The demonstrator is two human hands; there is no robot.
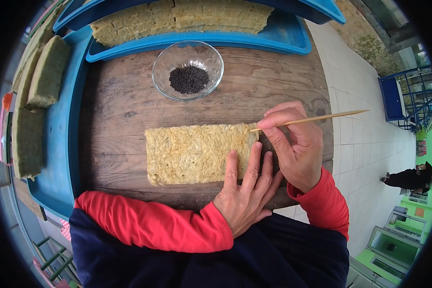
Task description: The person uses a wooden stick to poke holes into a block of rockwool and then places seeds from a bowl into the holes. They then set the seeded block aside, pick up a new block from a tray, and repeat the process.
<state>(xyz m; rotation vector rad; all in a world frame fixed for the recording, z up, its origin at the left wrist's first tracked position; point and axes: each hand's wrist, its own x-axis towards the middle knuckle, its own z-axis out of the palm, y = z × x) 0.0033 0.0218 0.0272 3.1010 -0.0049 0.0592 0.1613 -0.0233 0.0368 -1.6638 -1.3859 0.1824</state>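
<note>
A flat, yellowish fibrous slab (pixel 192 156), like a mineral wool sheet, lies on the wooden table in front of me. My left hand (pixel 247 192) rests on its right end, palm down with the fingers spread. Between the thumb and fingers of my right hand (pixel 295 144) is a thin wooden skewer (pixel 321 117). One end of the skewer meets the slab's top right corner; the pointed end sticks out to the right. Beyond the slab stands a clear glass bowl (pixel 161 77) with small black seeds (pixel 189 79) in it.
Blue trays (pixel 283 41) holding more fibrous slabs (pixel 134 24) stand along the table's far side. Another blue tray (pixel 72 134) with slabs (pixel 29 139) runs down the left. The wooden table (pixel 115 110) ends at right above a tiled floor (pixel 355 144). A person in dark clothing (pixel 405 178) is farther off.
</note>
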